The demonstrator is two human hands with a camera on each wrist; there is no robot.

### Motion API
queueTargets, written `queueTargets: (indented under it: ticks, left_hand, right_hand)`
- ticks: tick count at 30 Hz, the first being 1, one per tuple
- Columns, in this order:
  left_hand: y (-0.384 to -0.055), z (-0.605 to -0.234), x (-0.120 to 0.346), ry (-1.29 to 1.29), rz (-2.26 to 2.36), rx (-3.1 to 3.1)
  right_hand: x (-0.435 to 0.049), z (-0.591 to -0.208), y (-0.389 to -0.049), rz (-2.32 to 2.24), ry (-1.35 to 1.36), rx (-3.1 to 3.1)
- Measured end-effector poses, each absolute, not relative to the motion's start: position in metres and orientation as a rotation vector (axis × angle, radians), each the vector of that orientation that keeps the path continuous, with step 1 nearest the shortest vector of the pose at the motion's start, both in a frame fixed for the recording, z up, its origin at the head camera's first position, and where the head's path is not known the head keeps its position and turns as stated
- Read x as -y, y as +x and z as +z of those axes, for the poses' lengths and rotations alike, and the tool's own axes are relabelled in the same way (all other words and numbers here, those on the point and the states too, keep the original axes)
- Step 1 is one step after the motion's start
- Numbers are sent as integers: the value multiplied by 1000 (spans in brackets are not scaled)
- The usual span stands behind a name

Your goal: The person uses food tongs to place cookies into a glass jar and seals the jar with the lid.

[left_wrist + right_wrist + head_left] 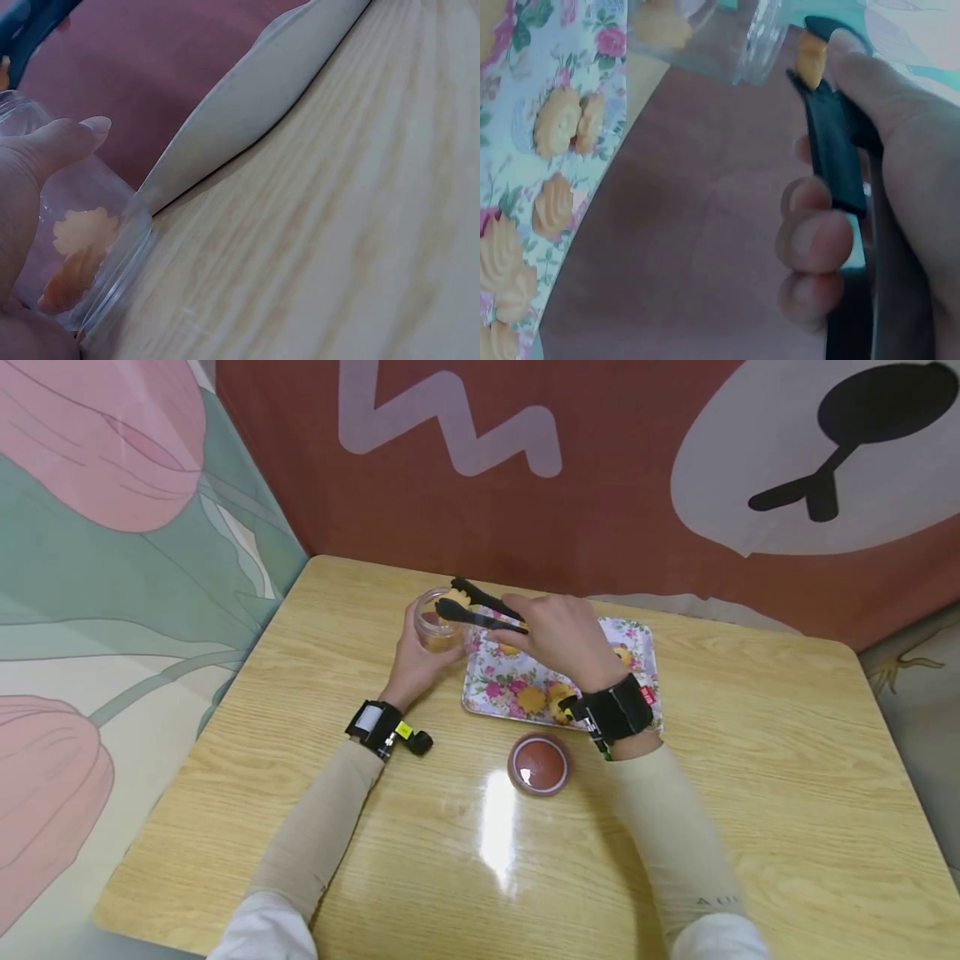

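Observation:
My left hand (pixel 420 664) grips a clear jar (pixel 432 638) by its side, at the left end of the tray. Cookies (pixel 82 236) lie inside near the bottom, as the left wrist view shows. My right hand (pixel 566 635) holds black tongs (pixel 491 622), with a golden cookie (pixel 811 60) pinched between the tips. In the head view the tongs and cookie appear over the jar's mouth; in the right wrist view they are just outside its rim. Beneath the right hand lies a flowered tray (pixel 495 681) bearing several cookies (pixel 531 699), partly hidden by the hand and wrist.
A round reddish-brown lid (pixel 540 765) lies on the wooden table (pixel 420 827), in front of the tray. Behind the table rises a red-brown wall (pixel 420 518) with painted figures. Each wrist wears a black strap with a small camera.

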State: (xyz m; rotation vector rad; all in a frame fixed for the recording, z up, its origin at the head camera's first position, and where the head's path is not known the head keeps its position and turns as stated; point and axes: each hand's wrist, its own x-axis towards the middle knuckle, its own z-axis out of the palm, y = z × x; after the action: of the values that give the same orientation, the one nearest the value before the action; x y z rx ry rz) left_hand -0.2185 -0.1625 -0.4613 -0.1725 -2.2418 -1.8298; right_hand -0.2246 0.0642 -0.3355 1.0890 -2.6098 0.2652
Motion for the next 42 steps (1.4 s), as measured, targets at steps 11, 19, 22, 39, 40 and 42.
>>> queueTargets:
  ticks: [11,19,22,39,40,42]
  left_hand:
    - [-205,-438,159,-249,-1846,2190]
    - [-208,-439,157,-235,-1840,2203]
    - [-208,-438,156,-248,-1853,2187]
    - [-206,-439,157,-232,-1858,2193]
    - [-206,-439,158,-214,-1846,2211]
    - [-204,-437,157,-192,-1828,2232]
  right_hand:
    - [-46,-342,-232,221,1078,2593]
    - [-42,-343,-233,185,1049,2642]
    - [-43,-345,-233,201,1036,2666]
    - [-49,-342,-233,213,1016,2627]
    - [-50,-340,-232,220,1018,2612]
    - [-53,-337,-231,235,1026,2588]
